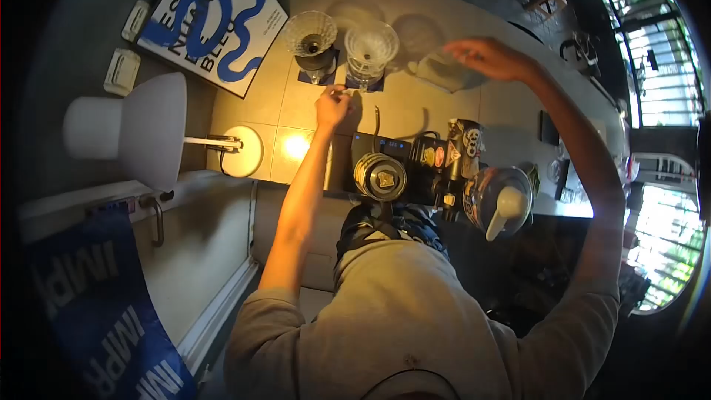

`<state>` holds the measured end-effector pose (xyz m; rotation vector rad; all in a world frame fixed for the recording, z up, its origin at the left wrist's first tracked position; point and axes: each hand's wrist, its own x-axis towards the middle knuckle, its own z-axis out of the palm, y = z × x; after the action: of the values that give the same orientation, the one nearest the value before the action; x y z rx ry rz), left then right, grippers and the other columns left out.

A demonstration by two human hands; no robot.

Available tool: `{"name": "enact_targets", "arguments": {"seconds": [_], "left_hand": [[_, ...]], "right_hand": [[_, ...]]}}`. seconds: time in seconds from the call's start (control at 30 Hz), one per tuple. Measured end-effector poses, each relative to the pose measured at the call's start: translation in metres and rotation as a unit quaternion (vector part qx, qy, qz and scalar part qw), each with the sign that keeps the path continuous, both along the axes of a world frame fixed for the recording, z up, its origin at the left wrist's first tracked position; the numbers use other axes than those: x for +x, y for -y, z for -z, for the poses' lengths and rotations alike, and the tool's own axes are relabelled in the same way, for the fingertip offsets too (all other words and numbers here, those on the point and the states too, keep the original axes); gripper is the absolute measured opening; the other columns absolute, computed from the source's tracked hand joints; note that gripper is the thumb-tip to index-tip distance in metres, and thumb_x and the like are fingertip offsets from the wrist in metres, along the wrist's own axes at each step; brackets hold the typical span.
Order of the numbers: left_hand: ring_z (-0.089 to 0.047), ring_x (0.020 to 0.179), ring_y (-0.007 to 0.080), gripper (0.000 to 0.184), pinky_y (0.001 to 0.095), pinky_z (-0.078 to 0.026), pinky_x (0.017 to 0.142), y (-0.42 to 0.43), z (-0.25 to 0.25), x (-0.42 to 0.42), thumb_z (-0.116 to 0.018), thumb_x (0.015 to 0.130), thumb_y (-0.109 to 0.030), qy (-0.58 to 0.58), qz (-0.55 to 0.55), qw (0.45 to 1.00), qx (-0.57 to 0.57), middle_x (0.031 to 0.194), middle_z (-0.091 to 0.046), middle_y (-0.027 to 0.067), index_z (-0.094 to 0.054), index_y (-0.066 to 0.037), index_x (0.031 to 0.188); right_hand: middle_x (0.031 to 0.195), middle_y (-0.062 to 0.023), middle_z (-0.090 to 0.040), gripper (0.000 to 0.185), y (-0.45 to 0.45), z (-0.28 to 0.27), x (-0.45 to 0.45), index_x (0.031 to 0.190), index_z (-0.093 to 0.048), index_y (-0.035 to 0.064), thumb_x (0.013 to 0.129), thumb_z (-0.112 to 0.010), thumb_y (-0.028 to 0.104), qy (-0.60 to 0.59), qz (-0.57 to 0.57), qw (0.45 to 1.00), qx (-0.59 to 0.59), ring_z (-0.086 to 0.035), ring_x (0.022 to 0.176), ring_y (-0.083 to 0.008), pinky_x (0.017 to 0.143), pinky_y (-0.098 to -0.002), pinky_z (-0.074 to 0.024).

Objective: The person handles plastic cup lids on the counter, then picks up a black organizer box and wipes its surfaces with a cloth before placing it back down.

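Note:
My left hand [333,108] has its fingers curled together just in front of two glass coffee drippers; what it pinches, if anything, is too small to make out. The left dripper [301,27] shows something dark at its centre and sits over a dark vessel. Clear ribbed glass forms the right dripper [374,38], above a glass server with a handle. Both stand on dark blue square mats. Out to the right, my right hand [491,58] is raised with fingers stretched, above a pale, see-through object [446,74] whose kind is unclear.
Closer to my body are a gooseneck kettle [380,175] by a black base with a lit display [392,147], a sticker-covered black device [453,152], and a round container with a white handle [502,207]. A lamp [152,132] and a poster [237,44] stand left.

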<state>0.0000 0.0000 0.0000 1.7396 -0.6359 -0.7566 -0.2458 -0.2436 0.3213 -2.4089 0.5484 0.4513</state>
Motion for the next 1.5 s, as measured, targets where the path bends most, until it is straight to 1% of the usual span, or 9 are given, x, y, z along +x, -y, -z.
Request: {"name": "enact_targets", "arguments": {"seconds": [0.2,0.27,0.37,0.47,0.63,0.9,1.13,1.23,1.5], "left_hand": [[-0.07,0.087,0.0152,0.025,0.0289,-0.057,0.074,-0.117,-0.052,-0.006,-0.07,0.096,-0.019,0.036,-0.008,0.999,-0.001,0.099,-0.072,0.0075,-0.069,-0.004,0.115],[-0.06,0.12,0.031,0.043,0.0426,-0.048,0.102,-0.149,-0.079,-0.013,-0.077,0.09,-0.027,0.244,0.043,0.968,0.049,0.125,-0.065,0.017,-0.065,-0.004,0.124],[-0.037,0.143,0.0385,0.076,0.0548,-0.035,0.111,-0.173,-0.06,-0.02,-0.082,0.08,-0.035,0.331,0.137,0.928,0.103,0.157,-0.038,0.0186,-0.051,-0.015,0.146],[-0.029,0.148,0.0364,0.085,0.061,-0.021,0.114,-0.175,-0.052,-0.037,-0.082,0.077,-0.041,0.383,0.165,0.886,0.201,0.16,-0.035,0.0143,-0.045,-0.02,0.151],[-0.044,0.138,0.0324,0.079,0.0557,-0.03,0.111,-0.169,-0.038,-0.043,-0.084,0.075,-0.035,0.431,0.096,0.88,0.173,0.148,-0.05,0.0113,-0.05,-0.015,0.144],[-0.047,0.135,0.0326,0.083,0.0448,-0.04,0.111,-0.221,-0.018,-0.063,-0.08,0.088,-0.018,0.049,-0.105,0.993,-0.03,0.147,-0.045,0.0226,-0.033,-0.003,0.155],[-0.053,0.119,0.0193,0.067,0.0362,-0.041,0.093,-0.309,-0.008,-0.175,-0.052,0.101,-0.054,-0.15,-0.178,0.972,0.042,0.136,-0.052,0.0057,-0.042,-0.012,0.152],[-0.053,0.115,0.0182,0.067,0.0365,-0.041,0.094,-0.328,0.0,-0.229,-0.051,0.099,-0.058,-0.334,-0.16,0.927,0.058,0.131,-0.054,0.003,-0.044,-0.015,0.15],[-0.056,0.118,0.0225,0.07,0.0393,-0.044,0.101,-0.273,-0.013,-0.424,-0.058,0.097,-0.053,-0.349,0.107,0.93,0.051,0.139,-0.053,0.0067,-0.041,-0.013,0.151]], "right_hand": [[0.114,-0.0114,-0.07,0.038,-0.032,0.007,-0.133,0.142,-0.055,0.0115,0.105,-0.052,0.021,0.257,0.212,0.943,-0.025,-0.067,0.105,-0.0206,0.091,-0.0366,-0.0521],[0.113,-0.0096,-0.07,0.038,-0.041,0.025,-0.185,0.141,-0.056,0.0114,0.105,-0.053,0.021,0.279,0.302,0.912,0.002,-0.066,0.101,-0.0173,0.087,-0.0349,-0.0523],[0.112,-0.0062,-0.07,0.035,-0.063,0.072,-0.265,0.139,-0.057,0.0114,0.106,-0.052,0.022,0.337,0.418,0.843,0.042,-0.066,0.096,-0.0127,0.081,-0.0308,-0.0512],[0.113,-0.0044,-0.07,0.035,-0.104,0.118,-0.322,0.138,-0.058,0.0117,0.106,-0.052,0.025,0.333,0.552,0.761,0.066,-0.067,0.092,-0.0114,0.076,-0.0272,-0.0499],[0.113,-0.0051,-0.07,0.035,-0.201,0.161,-0.381,0.138,-0.058,0.0107,0.105,-0.054,0.023,0.325,0.647,0.684,0.084,-0.068,0.085,-0.0106,0.071,-0.0248,-0.051],[0.109,-0.0045,-0.069,0.034,-0.269,0.19,-0.43,0.136,-0.059,0.0098,0.103,-0.053,0.016,0.301,0.754,0.583,0.044,-0.066,0.085,-0.0084,0.068,-0.0235,-0.0528],[0.109,-0.0099,-0.071,0.041,-0.243,0.264,-0.478,0.136,-0.059,0.0085,0.095,-0.063,0.018,0.298,0.742,0.601,-0.016,-0.069,0.092,-0.0191,0.076,-0.0316,-0.0555],[0.117,-0.0148,-0.068,0.043,-0.226,0.296,-0.502,0.135,-0.059,0.0079,0.093,-0.064,0.018,0.332,0.691,0.641,-0.027,-0.069,0.094,-0.0224,0.081,-0.0341,-0.0556],[0.127,-0.0208,-0.061,0.052,-0.223,0.298,-0.525,0.14,-0.057,0.0108,0.09,-0.065,0.022,0.34,0.613,0.712,-0.049,-0.059,0.117,-0.0351,0.098,-0.043,-0.0493]]}}
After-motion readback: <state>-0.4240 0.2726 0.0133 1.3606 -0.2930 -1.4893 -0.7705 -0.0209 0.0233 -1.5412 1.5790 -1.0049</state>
